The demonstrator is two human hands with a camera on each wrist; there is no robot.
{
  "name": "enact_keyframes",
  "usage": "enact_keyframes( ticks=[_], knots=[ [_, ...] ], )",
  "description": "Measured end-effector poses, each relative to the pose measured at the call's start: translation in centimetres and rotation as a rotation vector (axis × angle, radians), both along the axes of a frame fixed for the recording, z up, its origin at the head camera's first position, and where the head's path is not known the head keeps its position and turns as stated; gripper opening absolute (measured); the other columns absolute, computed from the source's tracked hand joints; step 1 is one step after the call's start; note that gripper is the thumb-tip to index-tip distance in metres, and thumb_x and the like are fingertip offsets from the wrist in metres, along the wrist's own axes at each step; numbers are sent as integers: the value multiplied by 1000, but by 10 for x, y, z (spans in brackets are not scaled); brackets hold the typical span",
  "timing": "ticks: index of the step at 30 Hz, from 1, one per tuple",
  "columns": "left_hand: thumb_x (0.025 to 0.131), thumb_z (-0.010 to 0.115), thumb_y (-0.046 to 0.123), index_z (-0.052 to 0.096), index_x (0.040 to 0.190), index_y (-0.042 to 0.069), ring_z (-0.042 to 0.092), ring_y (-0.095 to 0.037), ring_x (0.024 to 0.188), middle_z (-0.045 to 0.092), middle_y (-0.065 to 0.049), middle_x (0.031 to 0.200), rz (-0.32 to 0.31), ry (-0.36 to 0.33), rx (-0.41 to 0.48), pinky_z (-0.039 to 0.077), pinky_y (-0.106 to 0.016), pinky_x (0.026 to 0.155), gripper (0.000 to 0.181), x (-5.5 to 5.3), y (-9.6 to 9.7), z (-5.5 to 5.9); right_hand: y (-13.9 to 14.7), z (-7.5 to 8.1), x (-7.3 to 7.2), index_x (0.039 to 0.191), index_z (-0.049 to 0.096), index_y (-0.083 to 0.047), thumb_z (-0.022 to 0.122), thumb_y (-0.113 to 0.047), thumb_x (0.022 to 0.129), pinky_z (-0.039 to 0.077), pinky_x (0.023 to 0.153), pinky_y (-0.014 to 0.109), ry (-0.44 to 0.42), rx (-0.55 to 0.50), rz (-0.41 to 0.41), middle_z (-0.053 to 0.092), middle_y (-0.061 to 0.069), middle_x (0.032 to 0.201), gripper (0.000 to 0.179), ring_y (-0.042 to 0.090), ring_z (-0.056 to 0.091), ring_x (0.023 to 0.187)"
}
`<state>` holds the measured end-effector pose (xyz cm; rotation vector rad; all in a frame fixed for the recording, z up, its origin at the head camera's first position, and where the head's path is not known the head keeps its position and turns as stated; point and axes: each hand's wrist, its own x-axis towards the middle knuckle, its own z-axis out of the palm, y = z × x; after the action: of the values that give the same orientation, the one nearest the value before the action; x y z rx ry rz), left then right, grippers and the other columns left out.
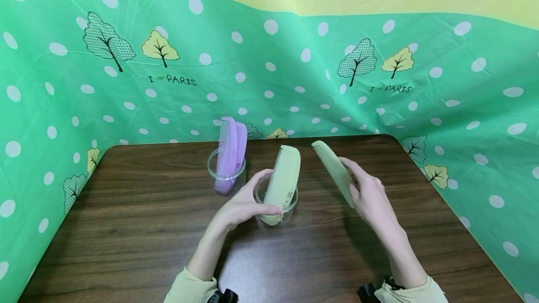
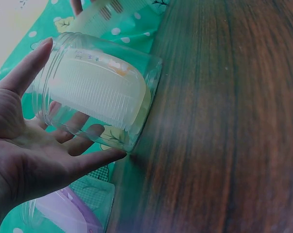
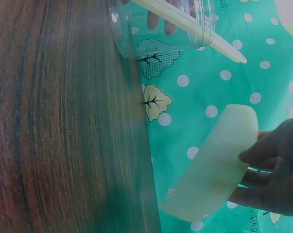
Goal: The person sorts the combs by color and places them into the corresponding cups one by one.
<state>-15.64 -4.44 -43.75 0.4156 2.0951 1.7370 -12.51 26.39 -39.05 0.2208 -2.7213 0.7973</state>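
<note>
My left hand grips a clear plastic jar on the table, thumb at the near side of its rim and fingers curved round the far side. Inside leans a pale green comb, its upper part sticking out above the rim. In the left wrist view that comb shows through the jar wall. My right hand pinches a second pale green comb by its spine, tilted and held to the right of the jar. The right wrist view shows this comb between thumb and fingers.
Behind and left of my left hand, another clear jar holds purple combs. The dark wooden table ends at a green dotted cloth hung at the back and both sides.
</note>
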Motion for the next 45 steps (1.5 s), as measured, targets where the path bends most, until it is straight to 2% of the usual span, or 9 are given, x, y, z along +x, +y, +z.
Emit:
enact_keyframes(
  ticks=[3,10,14,17,21,25,32,37,45],
  knots=[
    [75,91,21,37,155,33,32,-30,151,40,-2,161,1,1,-2,28,-58,123,97,0,0,0,0,0,0,150,51,-19,55,11,95,51,67,42,24,-34,-19,69,26,125,62,37,67,93],
    [75,91,21,37,155,33,32,-30,151,40,-2,161,0,-4,3,27,-57,123,97,-1,-1,0,2,3,1,153,49,-20,58,9,97,57,74,53,120,-113,-39,69,23,126,63,41,70,106],
    [75,91,21,37,155,33,32,-30,151,40,-1,161,-1,-4,-2,28,-57,123,97,-1,-2,-1,2,6,2,154,47,-24,57,8,98,57,75,52,152,-152,-59,70,22,125,65,39,71,106],
    [75,91,22,37,155,34,32,-30,151,40,-1,160,1,-4,-6,28,-57,122,97,0,-2,0,1,8,2,154,47,-27,58,7,99,59,77,34,172,-183,-71,72,20,124,65,33,71,107],
    [75,91,22,37,155,34,33,-30,151,41,-1,160,2,-2,-5,28,-57,122,97,0,-2,0,0,8,1,153,48,-28,59,7,98,48,80,5,200,-256,-66,72,20,123,66,5,68,109],
    [76,91,22,37,155,34,32,-30,151,40,-1,160,0,-1,-1,27,-57,123,96,0,-2,0,-2,8,1,151,51,-26,59,10,97,45,82,1,236,-333,-56,72,23,120,65,-16,60,103],
    [76,91,22,37,155,33,33,-30,151,41,-2,159,0,-4,-5,28,-57,123,96,-1,-2,-1,-6,7,2,150,53,-25,61,11,96,47,73,7,291,-399,-68,74,21,110,65,-6,65,91],
    [76,91,23,37,155,34,33,-29,151,41,-2,160,0,-1,-9,29,-57,122,96,-1,-2,-2,-11,8,4,149,53,-26,62,9,96,48,70,10,290,-424,-93,73,17,109,64,-2,66,86],
    [76,91,22,37,155,32,32,-30,152,40,-2,161,1,7,1,28,-58,123,97,-1,-2,-4,-18,9,7,148,54,-22,64,8,96,49,70,12,308,-487,-71,68,-21,110,61,-1,68,86]
  ],
)
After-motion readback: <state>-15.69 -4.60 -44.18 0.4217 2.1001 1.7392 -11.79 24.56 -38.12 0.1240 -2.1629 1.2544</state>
